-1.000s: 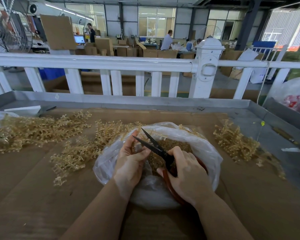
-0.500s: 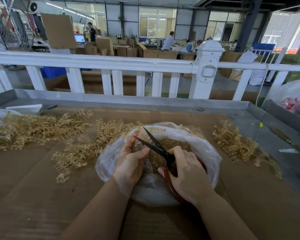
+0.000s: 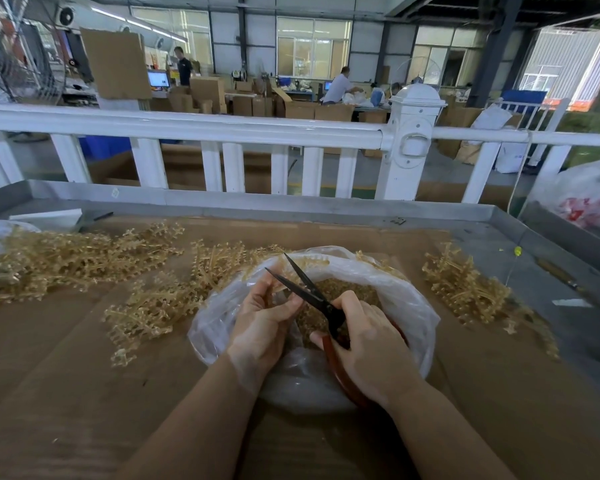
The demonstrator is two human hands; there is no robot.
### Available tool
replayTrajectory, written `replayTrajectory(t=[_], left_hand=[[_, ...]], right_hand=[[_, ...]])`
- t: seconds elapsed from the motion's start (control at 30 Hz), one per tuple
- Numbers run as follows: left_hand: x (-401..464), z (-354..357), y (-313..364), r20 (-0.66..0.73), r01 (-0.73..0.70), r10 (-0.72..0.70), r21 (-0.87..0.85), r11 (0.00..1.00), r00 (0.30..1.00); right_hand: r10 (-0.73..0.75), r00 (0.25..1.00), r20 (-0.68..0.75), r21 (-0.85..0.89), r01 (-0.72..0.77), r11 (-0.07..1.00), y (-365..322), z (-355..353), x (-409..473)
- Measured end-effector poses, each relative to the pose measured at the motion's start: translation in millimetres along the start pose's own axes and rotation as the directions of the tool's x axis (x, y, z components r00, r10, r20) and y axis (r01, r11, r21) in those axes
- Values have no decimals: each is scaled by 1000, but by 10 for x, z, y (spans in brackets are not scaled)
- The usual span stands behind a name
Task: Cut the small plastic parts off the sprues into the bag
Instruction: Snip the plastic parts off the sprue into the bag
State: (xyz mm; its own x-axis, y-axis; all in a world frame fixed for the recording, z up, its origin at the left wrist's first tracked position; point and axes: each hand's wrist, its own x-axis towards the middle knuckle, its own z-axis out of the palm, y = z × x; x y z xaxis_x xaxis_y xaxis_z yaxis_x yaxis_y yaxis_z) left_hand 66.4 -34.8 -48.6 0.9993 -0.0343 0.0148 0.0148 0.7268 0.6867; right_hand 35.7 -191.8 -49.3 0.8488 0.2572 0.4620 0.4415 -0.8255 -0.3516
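Sprues [image 3: 146, 306] lay piled along the table's left side while the left hand [image 3: 264, 320] pinched one over the bag [image 3: 409, 299] near the front edge, the right hand [image 3: 371, 344] gripped the open scissors [image 3: 309, 292], and the next snip probably needed the blades closed on a part.

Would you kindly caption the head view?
Right hand works scissors on a sprue held by left hand over the bag.

Kept the scissors [image 3: 312, 295] open over the bag [image 3: 409, 299], blades swung slightly more upright than a second ago, with the view nudged a little downward.
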Motion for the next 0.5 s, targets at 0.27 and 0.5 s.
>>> replayTrajectory(t=[0.27, 0.5], left_hand=[[17, -10, -30, -35, -25, 27, 52, 998, 999], [16, -18, -33, -26, -27, 29, 66, 997, 999]], right_hand=[[-6, 1000, 12, -13, 7, 1000, 27, -1, -5], [3, 1000, 5, -28, -3, 1000, 33, -26, -33]])
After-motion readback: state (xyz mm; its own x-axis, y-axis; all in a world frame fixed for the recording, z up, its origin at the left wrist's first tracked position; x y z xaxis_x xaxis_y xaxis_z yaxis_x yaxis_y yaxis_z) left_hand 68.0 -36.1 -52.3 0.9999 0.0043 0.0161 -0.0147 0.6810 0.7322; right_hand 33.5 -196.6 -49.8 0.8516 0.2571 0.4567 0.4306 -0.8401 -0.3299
